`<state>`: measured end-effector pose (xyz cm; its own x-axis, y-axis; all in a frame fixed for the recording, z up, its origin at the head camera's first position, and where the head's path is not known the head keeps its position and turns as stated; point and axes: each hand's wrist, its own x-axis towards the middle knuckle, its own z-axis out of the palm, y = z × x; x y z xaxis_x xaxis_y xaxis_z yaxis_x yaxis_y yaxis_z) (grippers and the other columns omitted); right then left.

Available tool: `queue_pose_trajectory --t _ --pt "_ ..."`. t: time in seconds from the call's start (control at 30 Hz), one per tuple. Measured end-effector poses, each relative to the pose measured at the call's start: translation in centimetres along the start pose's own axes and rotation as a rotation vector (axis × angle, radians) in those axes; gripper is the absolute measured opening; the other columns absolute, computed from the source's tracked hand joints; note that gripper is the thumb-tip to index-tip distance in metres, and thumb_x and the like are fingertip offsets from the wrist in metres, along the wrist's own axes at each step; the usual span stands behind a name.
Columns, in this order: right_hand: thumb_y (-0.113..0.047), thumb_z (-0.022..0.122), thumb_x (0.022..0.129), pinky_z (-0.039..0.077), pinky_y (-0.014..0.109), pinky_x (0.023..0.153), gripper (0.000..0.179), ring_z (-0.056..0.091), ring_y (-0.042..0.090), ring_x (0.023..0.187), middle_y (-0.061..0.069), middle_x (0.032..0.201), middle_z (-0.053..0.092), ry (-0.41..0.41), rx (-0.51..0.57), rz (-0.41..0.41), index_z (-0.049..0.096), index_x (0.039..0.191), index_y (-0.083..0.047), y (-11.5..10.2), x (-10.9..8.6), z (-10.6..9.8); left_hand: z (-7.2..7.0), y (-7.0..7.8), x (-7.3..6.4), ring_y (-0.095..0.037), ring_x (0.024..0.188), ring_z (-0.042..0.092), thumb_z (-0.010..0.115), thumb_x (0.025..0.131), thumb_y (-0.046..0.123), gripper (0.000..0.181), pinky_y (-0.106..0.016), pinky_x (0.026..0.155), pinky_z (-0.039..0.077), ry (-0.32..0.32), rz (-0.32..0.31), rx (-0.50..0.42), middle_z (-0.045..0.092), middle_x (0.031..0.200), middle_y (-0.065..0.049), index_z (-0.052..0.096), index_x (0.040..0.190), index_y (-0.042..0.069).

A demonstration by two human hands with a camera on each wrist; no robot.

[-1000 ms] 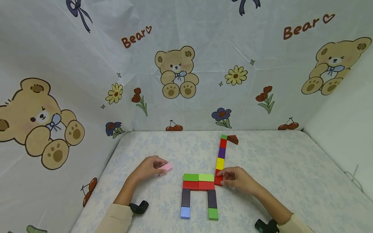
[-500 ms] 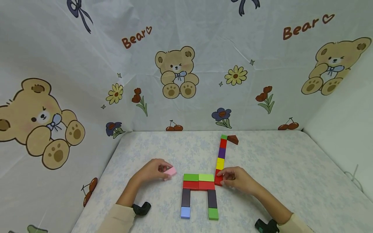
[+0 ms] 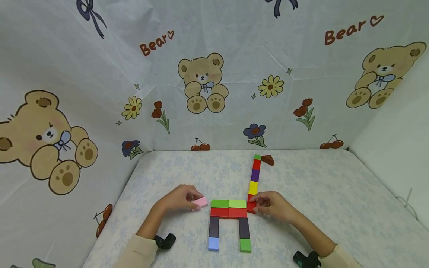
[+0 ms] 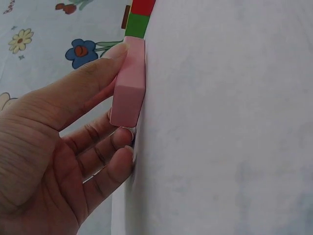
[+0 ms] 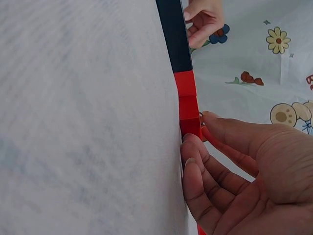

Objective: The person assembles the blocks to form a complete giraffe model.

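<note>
My left hand (image 3: 181, 198) pinches a pink block (image 3: 201, 202) between thumb and fingers, just left of the block figure. In the left wrist view the thumb lies along one side of that pink block (image 4: 130, 83), low over the cloth. My right hand (image 3: 273, 204) has its thumb and fingers on the lowest red block (image 3: 251, 207) of the slanting column. Green blocks (image 3: 219, 203) lie above red blocks (image 3: 219, 212) as the figure's body. Dark blocks (image 3: 213, 227) run down from it like legs, ending in a blue block (image 3: 213, 244) and a green block (image 3: 245, 245).
Above the right hand the column continues with a yellow block (image 3: 253, 188), a purple block (image 3: 255, 175), a red block and a green one. A brown block (image 3: 267, 160) sits at its top right. A bear-print cloth (image 3: 234, 130) hangs behind the table.
My left hand has moved right and slightly toward me with the pink block, bringing it close to the left end of the green row. The right hand has stayed in place.
</note>
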<state>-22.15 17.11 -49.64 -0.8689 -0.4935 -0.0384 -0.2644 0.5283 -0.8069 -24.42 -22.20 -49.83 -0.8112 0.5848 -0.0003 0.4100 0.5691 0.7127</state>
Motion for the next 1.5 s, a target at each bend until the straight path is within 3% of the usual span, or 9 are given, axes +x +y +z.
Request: queue_pose_trajectory --t 0.4,0.97,1.5 --pt "-0.01 0.079 0.089 0.05 0.024 0.057 0.024 0.056 0.018 0.069 0.004 0.085 0.062 -0.002 0.033 -0.003 0.074 0.112 -0.006 0.13 -0.1 -0.08 0.39 0.33 0.19 -0.019 0.079 0.056 0.087 0.082 0.018 0.034 -0.025 0.066 0.047 -0.021 0.015 -0.032 0.068 0.093 0.002 0.079 0.114 0.015" --pt "-0.009 0.078 0.089 0.048 0.023 0.057 0.025 0.055 0.019 0.07 0.006 0.086 0.061 0.005 0.068 -0.003 0.073 0.113 -0.004 -0.4 -0.35 0.07 0.7 0.21 0.32 -0.01 0.077 0.055 0.086 0.083 0.019 0.035 -0.024 0.065 0.046 -0.026 0.014 -0.029 0.068 0.094 0.005 0.079 0.117 0.019" --pt "-0.011 0.079 0.089 0.049 0.023 0.058 0.024 0.056 0.018 0.071 0.004 0.086 0.062 0.007 0.044 -0.013 0.074 0.112 -0.005 -0.28 -0.29 0.04 0.85 0.33 0.39 -0.018 0.081 0.055 0.086 0.083 0.018 0.034 -0.026 0.066 0.045 -0.024 -0.012 -0.049 0.067 0.095 0.004 0.079 0.117 0.018"
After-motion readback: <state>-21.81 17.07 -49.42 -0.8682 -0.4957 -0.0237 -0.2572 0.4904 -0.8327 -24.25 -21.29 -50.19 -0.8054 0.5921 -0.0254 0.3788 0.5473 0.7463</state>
